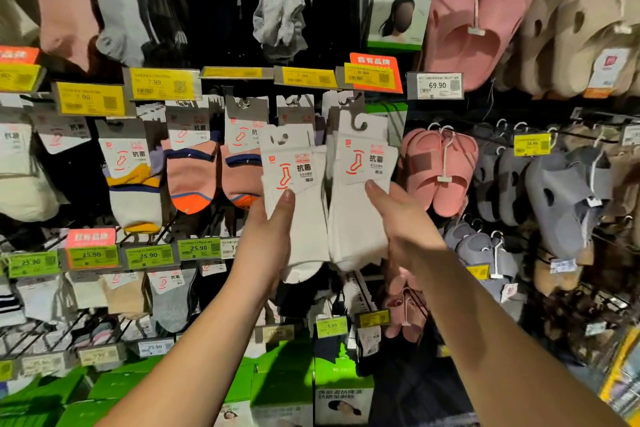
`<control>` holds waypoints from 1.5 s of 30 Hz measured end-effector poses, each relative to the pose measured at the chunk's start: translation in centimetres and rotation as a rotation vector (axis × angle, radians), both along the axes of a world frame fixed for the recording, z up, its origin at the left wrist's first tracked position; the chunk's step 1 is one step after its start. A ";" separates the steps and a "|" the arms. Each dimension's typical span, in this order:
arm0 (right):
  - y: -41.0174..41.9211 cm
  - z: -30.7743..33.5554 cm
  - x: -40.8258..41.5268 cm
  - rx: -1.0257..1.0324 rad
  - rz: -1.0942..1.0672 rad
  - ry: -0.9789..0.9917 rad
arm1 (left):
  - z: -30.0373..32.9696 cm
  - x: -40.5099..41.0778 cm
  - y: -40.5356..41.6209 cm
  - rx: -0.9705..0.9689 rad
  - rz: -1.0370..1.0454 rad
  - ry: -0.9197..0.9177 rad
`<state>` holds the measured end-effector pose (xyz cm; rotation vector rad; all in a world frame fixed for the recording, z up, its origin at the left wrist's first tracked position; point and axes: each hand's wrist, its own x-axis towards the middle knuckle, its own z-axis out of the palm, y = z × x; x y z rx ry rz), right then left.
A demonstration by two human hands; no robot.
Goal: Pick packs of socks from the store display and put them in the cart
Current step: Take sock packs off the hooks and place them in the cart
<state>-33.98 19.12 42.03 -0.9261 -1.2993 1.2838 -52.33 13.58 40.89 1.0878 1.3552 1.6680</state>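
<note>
Forearms reach up from the bottom of the view toward the display rack. Left hand holds one pack of white socks off its peg, thumb pressed on the front below the card, fingers hidden behind. Right hand grips a second white pack just beside it, thumb on the front; its plastic hook looks close to the peg, and whether it has come free I cannot tell. Beyond them hang coloured ankle socks, yellow price tags and pink slippers. No cart is in view, so I judge the picking nearly done and the placing still ahead.
</note>
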 end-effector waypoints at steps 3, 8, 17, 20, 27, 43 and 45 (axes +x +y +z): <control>2.5 0.9 1.1 0.018 0.010 -0.023 | 0.2 -0.7 0.0 0.013 0.028 0.014; 6.1 2.4 1.2 0.110 -0.100 -0.293 | 0.4 -0.5 0.2 0.036 -0.010 -0.012; 9.9 3.7 1.0 0.090 -0.171 -0.364 | 1.0 0.1 0.5 0.069 -0.041 -0.024; 10.2 3.5 0.6 0.101 -0.153 -0.381 | 1.1 -0.1 0.6 0.085 -0.036 -0.018; 12.4 3.9 -0.9 -0.056 -0.246 -0.452 | 1.2 -0.1 0.8 0.059 -0.017 -0.009; 14.1 2.4 -1.9 -0.224 -0.315 -0.531 | 1.7 -0.2 0.7 0.039 0.007 -0.069; 13.4 2.2 -1.6 -0.204 -0.340 -0.476 | 1.7 -0.2 0.6 0.044 -0.006 -0.076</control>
